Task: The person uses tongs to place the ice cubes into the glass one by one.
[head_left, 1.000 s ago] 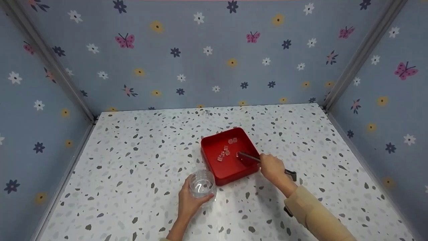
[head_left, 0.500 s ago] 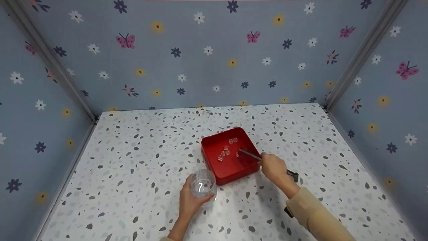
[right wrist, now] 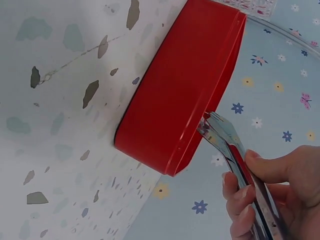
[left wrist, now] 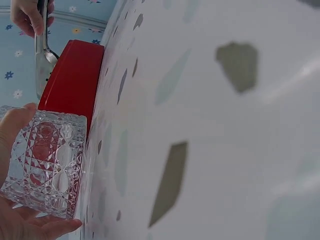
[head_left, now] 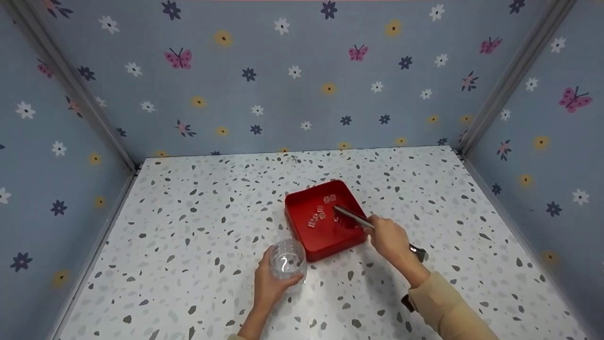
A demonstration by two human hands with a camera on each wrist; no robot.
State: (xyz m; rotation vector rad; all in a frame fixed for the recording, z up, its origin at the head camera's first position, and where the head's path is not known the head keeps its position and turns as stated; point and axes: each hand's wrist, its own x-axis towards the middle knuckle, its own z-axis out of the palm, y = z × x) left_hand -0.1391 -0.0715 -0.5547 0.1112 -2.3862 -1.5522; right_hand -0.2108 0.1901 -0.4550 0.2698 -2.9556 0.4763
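My left hand holds a clear cut-glass tumbler, thumb and fingers around its sides. The tumbler stands against the near left corner of a red square tray. Several small clear cubes lie scattered on the tray's floor. My right hand grips metal tongs from the right side, their tips inside the tray near a single cube. In the right wrist view the fingers wrap the tongs' arms. Whether anything sits between the tips, partly behind the tray wall, I cannot tell.
The white speckled tabletop extends around the tray. Blue flowered panels enclose it at the back and on both sides, with grey metal posts in the corners.
The tongs' tips have shifted slightly up and away from the lone cube, deeper over the tray. My right hand has moved a little to the right. The left hand keeps the tumbler in place.
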